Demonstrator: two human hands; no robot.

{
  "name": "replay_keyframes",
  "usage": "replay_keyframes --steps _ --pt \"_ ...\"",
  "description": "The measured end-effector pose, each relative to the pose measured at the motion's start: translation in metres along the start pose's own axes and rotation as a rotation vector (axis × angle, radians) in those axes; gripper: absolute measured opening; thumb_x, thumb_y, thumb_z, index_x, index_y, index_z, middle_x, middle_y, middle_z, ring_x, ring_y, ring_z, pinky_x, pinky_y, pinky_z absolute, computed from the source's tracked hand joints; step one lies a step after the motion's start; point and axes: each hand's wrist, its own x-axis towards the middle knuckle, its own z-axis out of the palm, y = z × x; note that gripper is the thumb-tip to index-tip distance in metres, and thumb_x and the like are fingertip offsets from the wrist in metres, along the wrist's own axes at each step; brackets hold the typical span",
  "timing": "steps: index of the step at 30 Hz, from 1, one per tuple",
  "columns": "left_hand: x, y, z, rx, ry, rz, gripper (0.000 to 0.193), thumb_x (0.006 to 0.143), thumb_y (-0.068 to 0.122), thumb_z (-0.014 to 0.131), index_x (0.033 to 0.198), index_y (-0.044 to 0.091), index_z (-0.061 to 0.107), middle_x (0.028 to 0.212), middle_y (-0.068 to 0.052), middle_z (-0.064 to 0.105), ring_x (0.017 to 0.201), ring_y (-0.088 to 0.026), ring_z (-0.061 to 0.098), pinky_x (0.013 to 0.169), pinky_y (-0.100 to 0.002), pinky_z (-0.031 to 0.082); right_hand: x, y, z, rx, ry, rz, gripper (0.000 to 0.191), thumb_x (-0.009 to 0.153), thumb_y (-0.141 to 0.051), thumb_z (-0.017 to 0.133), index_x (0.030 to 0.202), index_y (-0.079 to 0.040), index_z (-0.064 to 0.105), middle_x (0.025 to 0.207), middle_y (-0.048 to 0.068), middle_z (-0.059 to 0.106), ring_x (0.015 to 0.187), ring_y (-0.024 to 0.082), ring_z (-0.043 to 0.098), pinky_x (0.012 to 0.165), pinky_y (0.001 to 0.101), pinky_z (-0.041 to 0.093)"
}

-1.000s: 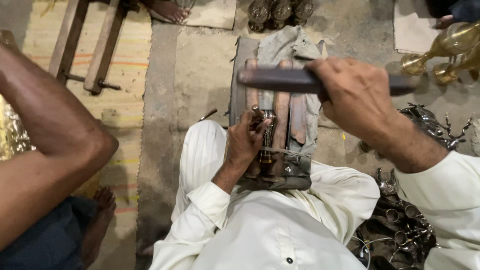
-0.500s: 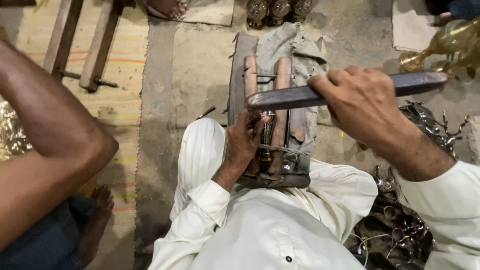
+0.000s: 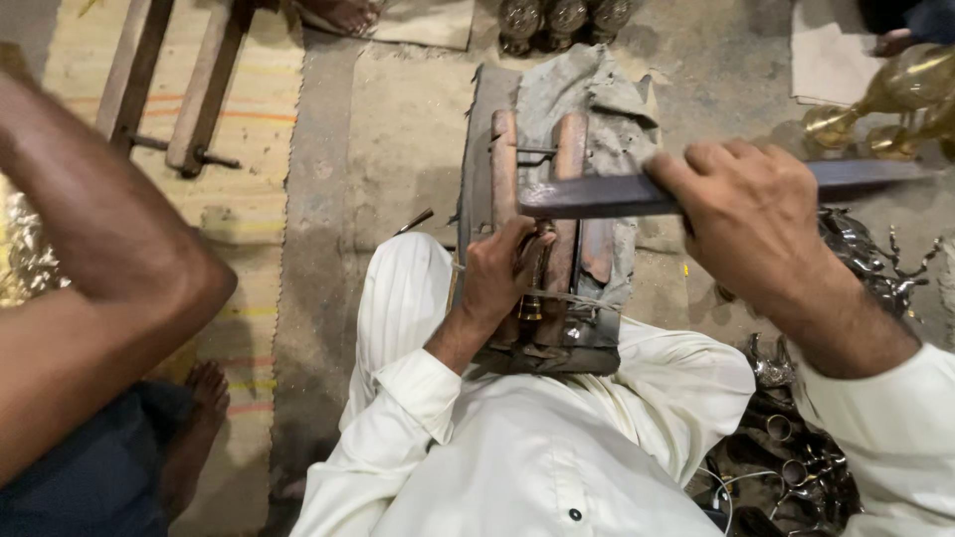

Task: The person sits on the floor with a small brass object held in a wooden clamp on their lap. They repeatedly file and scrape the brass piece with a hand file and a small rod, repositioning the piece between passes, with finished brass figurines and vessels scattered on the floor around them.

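Right hand (image 3: 756, 214) fingers wrapped tight round a long flat dark metal file (image 3: 607, 197), held level across the top of a wooden clamp block (image 3: 542, 249); the file's far end runs out toward the right frame edge, past the knuckles

Left hand (image 3: 497, 273) fingers closed on a small brass piece (image 3: 530, 298) pinned upright between the block's two reddish wooden bars. File blade sits just above this hand, near but apart

Block stands on the concrete floor (image 3: 398, 129) between the person's knees, white trousers either side. Grey cloth (image 3: 587, 94) draped over its far end

Edges and room:
- Left: bare strip of floor beside the block, then a striped woven mat (image 3: 249, 199) with wooden bars (image 3: 174, 85) lying on it. Another person's bare arm (image 3: 90, 259) crosses that side, foot (image 3: 204, 393) on the mat edge
- Right: tight. Heap of dark cast metal figures (image 3: 875, 264) close under the right forearm, more rings and parts lower right
- Far: three round metal pieces (image 3: 562, 18) at the top edge; polished brass vessels (image 3: 885, 94) top right, next to a pale flat sheet (image 3: 831, 50)

No packages, labels or signs readable anywhere in view
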Motion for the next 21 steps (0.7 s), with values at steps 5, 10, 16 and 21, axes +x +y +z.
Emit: replay_keyframes --steps 5,10,16,21 --pt "0.013 -0.001 -0.015 -0.135 -0.061 -0.125 0.026 0.095 0.013 0.077 0.118 0.008 0.066 0.098 -0.008 0.080 0.084 -0.021 0.081 0.068 -0.033 0.064 -0.016 0.010 0.004 0.079 -0.217 0.119 0.040 0.084 -0.011 0.073 0.123 -0.017 0.068 0.092 0.003 0.073 0.077 0.022 0.071 0.065 0.0377 0.052" --pt "0.029 -0.002 -0.025 -0.143 -0.170 0.040 0.032 0.094 0.015 0.080 0.118 0.005 0.062 0.098 -0.012 0.077 0.090 -0.026 0.079 0.071 -0.035 0.062 -0.033 0.014 0.022 0.364 -0.097 0.177 0.050 0.076 -0.009 0.077 0.124 -0.010 0.067 0.095 0.008 0.073 0.079 0.027 0.071 0.070 0.0401 0.054" --pt "0.031 0.005 -0.027 -0.094 -0.170 0.085 0.031 0.092 0.012 0.079 0.118 0.006 0.063 0.097 -0.014 0.076 0.090 -0.031 0.077 0.070 -0.038 0.060 -0.048 0.008 0.031 0.438 0.227 0.297 0.038 0.091 -0.009 0.078 0.127 -0.006 0.066 0.101 0.012 0.070 0.089 0.031 0.069 0.080 0.0404 0.053" --pt "0.047 0.007 -0.023 0.050 -0.310 0.173 0.037 0.085 -0.001 0.075 0.120 0.007 0.066 0.088 -0.017 0.074 0.079 -0.034 0.074 0.068 -0.045 0.057 -0.052 0.015 0.021 0.244 -0.026 0.270 0.046 0.081 -0.008 0.079 0.126 -0.012 0.070 0.100 0.012 0.072 0.088 0.032 0.070 0.076 0.0442 0.053"
